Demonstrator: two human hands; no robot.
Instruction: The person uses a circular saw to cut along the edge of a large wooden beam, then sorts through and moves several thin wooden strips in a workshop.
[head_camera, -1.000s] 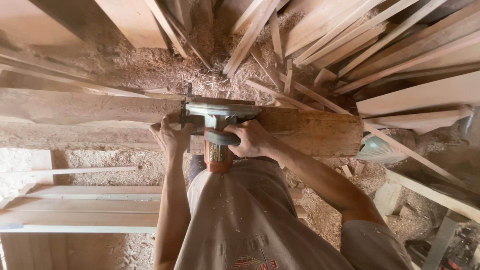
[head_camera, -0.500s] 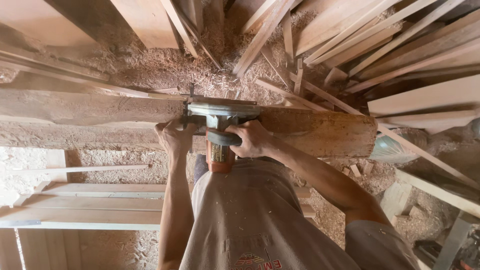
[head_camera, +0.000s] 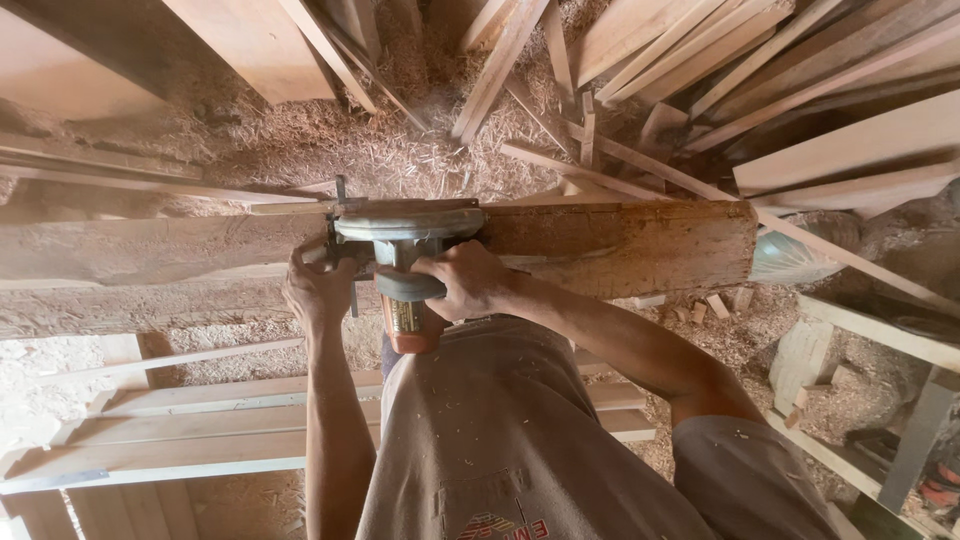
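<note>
right hand (head_camera: 465, 283) clamped on saw (head_camera: 405, 250) top handle | left hand (head_camera: 318, 292) gripping saw's side (hands apart) | saw sits on plank (head_camera: 620, 245) edge above sawdust | likely heavy, rigid; hold by handles, clear of blade

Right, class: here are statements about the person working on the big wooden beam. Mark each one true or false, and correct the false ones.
1. Both hands are on the power saw. True: the left hand has a grip on its side and the right hand on its handle.
2. The saw rests on a metal pipe. False: it sits on a thick wooden beam.
3. Sawdust and shavings cover the ground beyond the beam. True.
4. The person wears thick work gloves. False: both hands are bare.
5. Long planks are stacked at the upper right. True.
</note>
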